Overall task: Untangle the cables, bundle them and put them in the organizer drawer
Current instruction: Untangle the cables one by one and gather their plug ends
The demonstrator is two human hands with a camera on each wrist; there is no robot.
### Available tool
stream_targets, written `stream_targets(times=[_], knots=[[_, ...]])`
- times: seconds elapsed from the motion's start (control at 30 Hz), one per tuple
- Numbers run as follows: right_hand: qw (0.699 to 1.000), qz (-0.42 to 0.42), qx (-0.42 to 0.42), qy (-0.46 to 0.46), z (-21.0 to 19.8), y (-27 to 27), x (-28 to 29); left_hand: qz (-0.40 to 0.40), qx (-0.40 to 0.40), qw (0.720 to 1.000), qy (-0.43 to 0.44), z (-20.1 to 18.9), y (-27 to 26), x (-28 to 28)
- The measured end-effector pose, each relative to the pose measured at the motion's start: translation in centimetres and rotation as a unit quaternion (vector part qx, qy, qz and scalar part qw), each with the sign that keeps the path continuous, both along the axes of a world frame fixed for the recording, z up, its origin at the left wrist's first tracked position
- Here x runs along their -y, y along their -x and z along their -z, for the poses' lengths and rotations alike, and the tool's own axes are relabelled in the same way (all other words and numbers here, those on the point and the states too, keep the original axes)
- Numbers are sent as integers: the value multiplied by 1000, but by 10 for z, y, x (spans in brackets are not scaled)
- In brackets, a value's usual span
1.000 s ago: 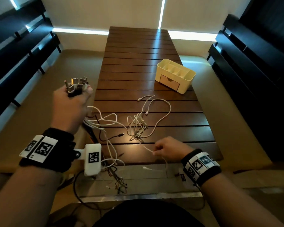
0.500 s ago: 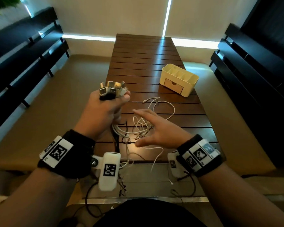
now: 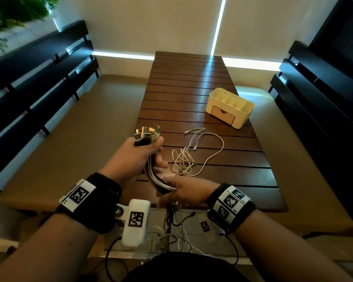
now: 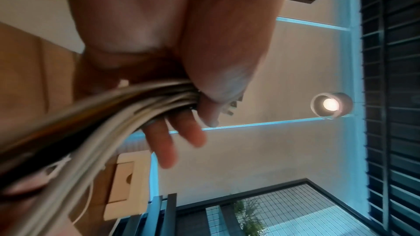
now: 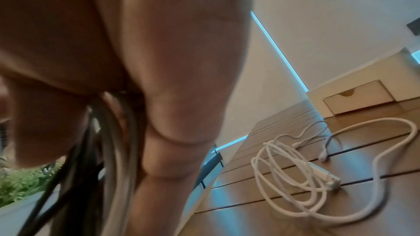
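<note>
**Both hands on the cable bundle**

Your left hand [image 3: 140, 155] is gripping the cable bundle [image 3: 157, 180] just below its plugs [image 3: 147, 135], which are fanning out above your fist. Your right hand [image 3: 183, 192] is closing around the same cables lower down, though blur is hiding the exact finger placement. A loose white cable [image 3: 194, 155] is lying on the tabletop [image 3: 188, 82], near the organizer [image 3: 229, 107], whose drawer [image 3: 222, 115] is sitting shut.
</note>
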State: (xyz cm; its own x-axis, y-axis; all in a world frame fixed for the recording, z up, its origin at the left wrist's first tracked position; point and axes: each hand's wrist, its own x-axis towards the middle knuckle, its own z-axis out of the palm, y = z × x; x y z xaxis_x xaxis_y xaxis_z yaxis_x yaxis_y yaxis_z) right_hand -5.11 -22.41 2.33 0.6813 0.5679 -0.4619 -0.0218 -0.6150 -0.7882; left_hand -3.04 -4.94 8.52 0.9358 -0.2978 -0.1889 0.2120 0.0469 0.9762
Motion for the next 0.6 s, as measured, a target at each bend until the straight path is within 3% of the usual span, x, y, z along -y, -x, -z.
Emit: stream_targets(times=[0.1, 0.23, 0.3, 0.43, 0.6], knots=[[999, 11, 11, 45, 5, -7, 17, -27, -14, 999, 45, 13, 1, 3], [983, 127, 15, -131, -6, -12, 36, -52, 0, 995, 87, 23, -3, 6], [973, 141, 31, -177, -8, -13, 30, -51, 9, 992, 115, 21, -4, 14], [987, 108, 79, -89, 11, -13, 1, -38, 32, 982, 185, 6, -9, 35], [989, 94, 64, -99, 29, -12, -7, -45, 37, 978, 199, 0, -15, 36]])
